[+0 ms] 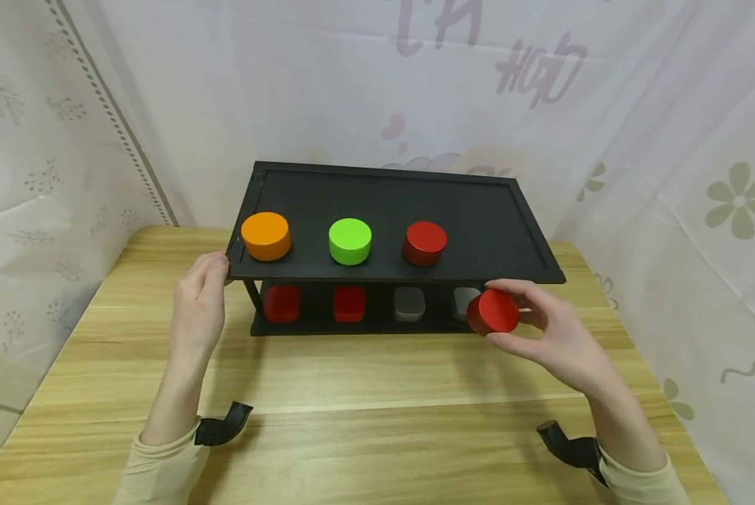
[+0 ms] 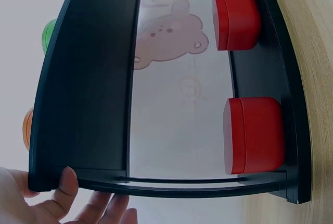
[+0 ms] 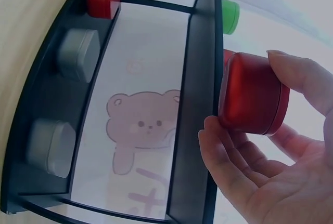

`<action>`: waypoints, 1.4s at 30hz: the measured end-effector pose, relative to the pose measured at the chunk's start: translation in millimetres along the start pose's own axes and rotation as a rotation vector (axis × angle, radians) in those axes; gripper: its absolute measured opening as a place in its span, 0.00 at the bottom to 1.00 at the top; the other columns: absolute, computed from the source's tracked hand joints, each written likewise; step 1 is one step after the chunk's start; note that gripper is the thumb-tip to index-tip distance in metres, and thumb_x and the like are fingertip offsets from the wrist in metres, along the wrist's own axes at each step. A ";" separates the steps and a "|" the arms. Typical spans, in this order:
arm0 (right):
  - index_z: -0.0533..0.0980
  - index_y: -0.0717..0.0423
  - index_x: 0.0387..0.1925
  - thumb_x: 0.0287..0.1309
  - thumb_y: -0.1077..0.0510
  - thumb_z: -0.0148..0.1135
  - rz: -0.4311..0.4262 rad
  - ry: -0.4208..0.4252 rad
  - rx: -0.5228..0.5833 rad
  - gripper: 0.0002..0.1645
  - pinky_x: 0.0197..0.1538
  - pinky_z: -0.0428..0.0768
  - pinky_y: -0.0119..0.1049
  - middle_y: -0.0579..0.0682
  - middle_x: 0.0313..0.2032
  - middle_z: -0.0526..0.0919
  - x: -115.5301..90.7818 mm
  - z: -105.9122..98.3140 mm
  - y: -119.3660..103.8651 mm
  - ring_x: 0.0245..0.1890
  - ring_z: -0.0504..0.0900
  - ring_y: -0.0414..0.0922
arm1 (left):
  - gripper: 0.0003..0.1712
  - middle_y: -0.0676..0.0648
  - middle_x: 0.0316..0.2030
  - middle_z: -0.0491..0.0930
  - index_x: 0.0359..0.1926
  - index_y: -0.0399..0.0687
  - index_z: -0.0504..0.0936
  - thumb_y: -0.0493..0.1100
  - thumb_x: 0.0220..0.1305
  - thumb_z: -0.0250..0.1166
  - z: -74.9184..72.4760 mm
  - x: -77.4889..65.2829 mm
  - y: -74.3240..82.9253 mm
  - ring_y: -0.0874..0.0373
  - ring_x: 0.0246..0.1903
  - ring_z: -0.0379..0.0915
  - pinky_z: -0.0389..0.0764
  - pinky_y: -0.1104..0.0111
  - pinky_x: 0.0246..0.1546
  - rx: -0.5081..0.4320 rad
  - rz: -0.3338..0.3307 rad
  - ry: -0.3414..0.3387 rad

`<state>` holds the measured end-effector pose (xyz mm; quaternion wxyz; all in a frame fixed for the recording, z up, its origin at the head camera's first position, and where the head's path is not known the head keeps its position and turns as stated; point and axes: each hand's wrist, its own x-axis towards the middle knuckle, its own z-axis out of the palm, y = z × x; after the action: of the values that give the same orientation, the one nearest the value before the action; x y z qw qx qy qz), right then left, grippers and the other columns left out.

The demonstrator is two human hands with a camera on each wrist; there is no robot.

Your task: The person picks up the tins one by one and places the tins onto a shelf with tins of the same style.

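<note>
A black two-tier shelf (image 1: 383,203) stands on the table. At its left front corner, my left hand (image 1: 199,301) grips the upper board's edge; the left wrist view shows the thumb and fingers (image 2: 66,185) around that corner. My right hand (image 1: 556,333) holds a red round tin (image 1: 494,311) between thumb and fingers, in front of the shelf's right end and just below the upper board's front edge. On the upper board sit an orange round tin (image 1: 266,237), a green round tin (image 1: 350,242) and another red round tin (image 1: 424,244), in a row.
The lower board carries two red squarish tins (image 1: 282,304) on the left and two silver squarish tins (image 1: 409,304) on the right, the rightmost partly hidden by the held tin. A printed white curtain (image 1: 352,91) hangs behind. The wooden table (image 1: 352,435) extends in front.
</note>
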<state>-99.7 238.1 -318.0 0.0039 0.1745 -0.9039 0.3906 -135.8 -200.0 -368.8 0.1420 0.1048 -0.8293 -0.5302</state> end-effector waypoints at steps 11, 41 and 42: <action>0.69 0.46 0.61 0.45 0.62 0.73 -0.077 0.059 0.025 0.40 0.47 0.78 0.21 0.41 0.50 0.77 7.6 -10.3 -7.6 0.47 0.77 0.38 | 0.28 0.51 0.55 0.75 0.54 0.46 0.79 0.54 0.73 0.38 -0.4 0.3 0.2 0.70 0.47 0.69 0.69 0.65 0.55 -0.001 0.001 -0.006; 0.68 0.29 0.61 0.47 0.52 0.72 0.094 0.175 -0.059 0.38 0.40 0.78 0.21 0.41 0.50 0.77 49.2 -29.4 2.6 0.40 0.81 0.35 | 0.28 0.51 0.55 0.75 0.55 0.46 0.78 0.54 0.73 0.38 -0.3 0.0 0.0 0.70 0.46 0.69 0.69 0.64 0.56 -0.003 -0.001 -0.014; 0.68 0.28 0.60 0.48 0.51 0.72 0.105 0.173 -0.069 0.38 0.39 0.78 0.21 0.41 0.50 0.77 50.5 -29.7 2.9 0.40 0.81 0.35 | 0.28 0.50 0.56 0.75 0.55 0.46 0.78 0.54 0.73 0.37 -0.4 0.1 0.1 0.70 0.46 0.70 0.70 0.63 0.56 0.001 -0.001 -0.014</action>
<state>-152.0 245.2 -292.2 0.0676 0.0925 -0.9208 0.3727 -135.8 -200.3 -368.5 0.1359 0.1013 -0.8305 -0.5307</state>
